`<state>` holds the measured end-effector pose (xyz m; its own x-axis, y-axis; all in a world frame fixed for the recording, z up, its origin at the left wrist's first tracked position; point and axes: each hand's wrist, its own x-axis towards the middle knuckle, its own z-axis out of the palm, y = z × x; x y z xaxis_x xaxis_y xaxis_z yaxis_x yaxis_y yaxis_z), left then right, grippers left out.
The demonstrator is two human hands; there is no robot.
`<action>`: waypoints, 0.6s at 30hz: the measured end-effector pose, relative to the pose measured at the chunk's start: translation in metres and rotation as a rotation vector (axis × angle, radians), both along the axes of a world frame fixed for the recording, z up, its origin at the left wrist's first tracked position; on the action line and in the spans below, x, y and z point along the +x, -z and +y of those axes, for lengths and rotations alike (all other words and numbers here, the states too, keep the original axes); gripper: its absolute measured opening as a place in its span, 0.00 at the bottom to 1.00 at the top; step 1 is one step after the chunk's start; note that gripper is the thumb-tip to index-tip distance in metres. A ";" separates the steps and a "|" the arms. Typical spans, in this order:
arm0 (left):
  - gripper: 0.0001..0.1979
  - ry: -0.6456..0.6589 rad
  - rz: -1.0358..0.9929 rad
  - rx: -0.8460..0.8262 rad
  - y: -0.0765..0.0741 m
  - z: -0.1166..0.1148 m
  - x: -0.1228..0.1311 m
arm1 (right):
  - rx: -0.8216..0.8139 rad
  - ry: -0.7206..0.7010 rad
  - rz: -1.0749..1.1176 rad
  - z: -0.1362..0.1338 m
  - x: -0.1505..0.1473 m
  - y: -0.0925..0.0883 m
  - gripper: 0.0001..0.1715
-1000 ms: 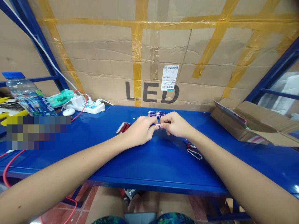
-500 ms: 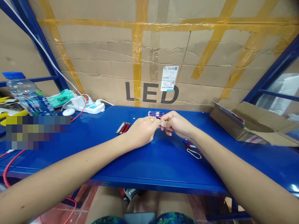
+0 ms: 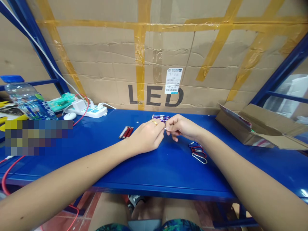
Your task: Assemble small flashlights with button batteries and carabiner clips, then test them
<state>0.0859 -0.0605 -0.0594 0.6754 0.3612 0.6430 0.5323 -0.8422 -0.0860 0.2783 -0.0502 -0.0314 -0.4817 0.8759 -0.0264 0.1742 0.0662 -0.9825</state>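
My left hand (image 3: 146, 136) and my right hand (image 3: 181, 127) meet over the middle of the blue table (image 3: 156, 170). Both are closed in a pinch on one small metal piece (image 3: 165, 128) held between their fingertips; most of it is hidden. A ring shows on my left hand. Just behind the hands lies a row of purple pen-like tubes (image 3: 160, 117). Left of my left hand lie red and silver tubes (image 3: 126, 132). A few carabiner clips (image 3: 198, 151) lie beside my right wrist.
A taped cardboard sheet marked LED (image 3: 154, 64) stands behind the table. An open cardboard box (image 3: 257, 128) sits at the right. At the left are a power strip (image 3: 88, 111), a water bottle (image 3: 26, 101), a white mouse (image 3: 70, 116) and a red cable (image 3: 12, 166).
My hands have turned slightly on the small piece and my right hand has lifted a little, uncovering more of the carabiner clips. The view shifted slightly.
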 end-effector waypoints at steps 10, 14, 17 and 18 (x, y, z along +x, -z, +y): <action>0.03 0.151 -0.210 -0.300 -0.002 0.004 -0.003 | 0.083 -0.024 -0.066 0.002 0.004 -0.001 0.06; 0.07 0.059 -0.231 -0.490 -0.005 0.001 -0.001 | 0.252 0.018 -0.240 0.000 0.005 -0.006 0.08; 0.12 -0.037 -0.222 -0.511 -0.004 0.003 0.002 | 0.426 0.029 -0.372 -0.003 0.006 -0.009 0.11; 0.14 -0.047 -0.202 -0.499 -0.004 0.004 0.003 | 0.488 0.028 -0.416 -0.003 0.006 -0.009 0.12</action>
